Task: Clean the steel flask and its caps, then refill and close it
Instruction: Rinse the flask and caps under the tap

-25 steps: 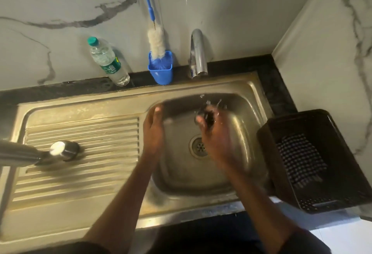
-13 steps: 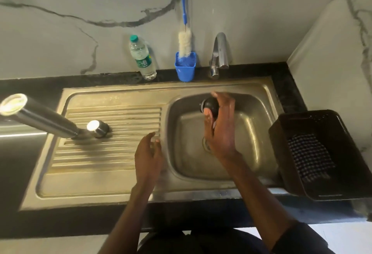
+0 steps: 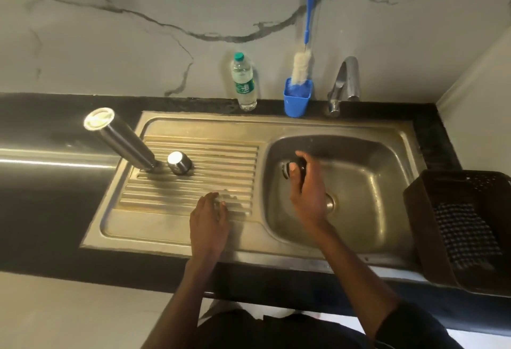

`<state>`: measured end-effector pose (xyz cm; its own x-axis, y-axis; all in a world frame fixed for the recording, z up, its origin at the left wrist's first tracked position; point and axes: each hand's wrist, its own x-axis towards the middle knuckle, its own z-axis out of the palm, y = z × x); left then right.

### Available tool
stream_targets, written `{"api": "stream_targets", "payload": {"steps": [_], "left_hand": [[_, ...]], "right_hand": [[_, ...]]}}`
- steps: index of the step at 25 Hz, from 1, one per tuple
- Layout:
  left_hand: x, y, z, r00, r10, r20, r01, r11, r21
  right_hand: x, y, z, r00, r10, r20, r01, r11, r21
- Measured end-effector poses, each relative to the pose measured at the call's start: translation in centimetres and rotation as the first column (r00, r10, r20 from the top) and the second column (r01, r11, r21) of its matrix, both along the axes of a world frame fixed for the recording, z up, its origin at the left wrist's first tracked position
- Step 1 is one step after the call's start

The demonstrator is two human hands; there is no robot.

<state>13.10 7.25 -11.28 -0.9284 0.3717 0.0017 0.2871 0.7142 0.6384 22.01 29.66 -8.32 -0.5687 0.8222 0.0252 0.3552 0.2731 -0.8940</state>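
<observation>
- Right hand [image 3: 307,193] is over the basin of the stainless steel sink [image 3: 381,210], fingers and thumb curled round a small dark round inner cap with a metal rim [image 3: 290,168]; the cap sits above the left part of the basin, clear of the floor as far as can be judged
- Left hand [image 3: 211,218] rests on the ribbed draining board [image 3: 199,182], fingers loosely bent, holding nothing
- Tall cylindrical steel flask [image 3: 121,138] stands on the board's far left, appearing upturned; a pale disc shows at its upper end, so which end is up cannot be confirmed
- Small polished steel cup-shaped outer cap [image 3: 179,162] stands just beside the flask's foot, possibly touching
- Curved chrome tap [image 3: 345,83] is behind the basin; no running water can be made out
- Clear plastic water bottle with green cap [image 3: 243,83] and blue-handled bottle brush in a blue holder [image 3: 298,72] stand at the back wall; dark plastic basket holding a checked cloth [image 3: 467,235] is at the right
- Judged step: inner cap rinsing at or near its end
- Risk: wet cap slipping from the fingers and dropping onto the drain
- Risk: the flask, narrow and tall on uneven ribs, toppling if the left hand or the cap being set down knocks it
- Risk: soap residue left in the cap's recesses if the rinse was brief
</observation>
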Motion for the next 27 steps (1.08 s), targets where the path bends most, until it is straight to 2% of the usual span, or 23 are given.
{"api": "stream_targets", "payload": {"steps": [1,2,3,5,8,10,12,15,20,25,27], "left_hand": [[-0.3,-0.7,-0.1,1.0,-0.009,-0.006,0.009,1.0,-0.007],[-0.9,-1.4,-0.1,1.0,-0.022,-0.018,0.022,1.0,-0.017],[-1.6,-2.3,-0.1,0.999,-0.037,-0.026,0.037,0.999,-0.026],[-3.2,-4.0,0.0,0.998,-0.033,-0.046,0.031,0.999,-0.029],[-5.4,-6.0,0.1,0.997,0.014,-0.073,-0.019,0.997,-0.074],[-7.3,-7.2,0.7,0.996,0.013,-0.084,-0.024,0.992,-0.127],[-9.3,-8.0,1.4,0.998,-0.033,-0.062,0.018,0.975,-0.221],[-10.9,-8.7,2.0,0.98,-0.191,-0.045,0.159,0.907,-0.391],[-11.4,-9.3,0.3,0.939,-0.341,-0.04,0.253,0.765,-0.592],[-12.5,-9.5,0.2,0.924,-0.381,-0.008,0.299,0.738,-0.604],[-12.9,-9.9,0.4,0.915,-0.402,-0.013,0.317,0.741,-0.592]], "right_hand": [[-0.5,-0.7,-1.1,0.994,-0.062,0.09,0.083,0.965,-0.249],[-0.9,-1.5,-2.2,0.973,-0.08,0.218,0.174,0.874,-0.453],[-1.0,-2.4,-3.3,0.954,-0.031,0.297,0.19,0.832,-0.521],[-1.8,-4.2,-4.0,0.94,0.067,0.333,0.069,0.922,-0.381],[-4.7,-6.8,-1.4,0.97,0.151,0.189,-0.119,0.978,-0.172],[-8.0,-8.8,0.3,0.958,0.231,0.169,-0.225,0.973,-0.053],[-11.7,-10.9,1.3,0.925,0.308,0.222,-0.323,0.946,0.035],[-16.2,-12.7,1.1,0.892,0.288,0.347,-0.345,0.932,0.115],[-19.4,-13.2,0.1,0.823,0.269,0.501,-0.385,0.912,0.142],[-19.6,-13.5,-0.4,0.767,0.273,0.58,-0.448,0.876,0.18],[-19.1,-13.8,0.1,0.779,0.249,0.576,-0.422,0.887,0.188]]}}
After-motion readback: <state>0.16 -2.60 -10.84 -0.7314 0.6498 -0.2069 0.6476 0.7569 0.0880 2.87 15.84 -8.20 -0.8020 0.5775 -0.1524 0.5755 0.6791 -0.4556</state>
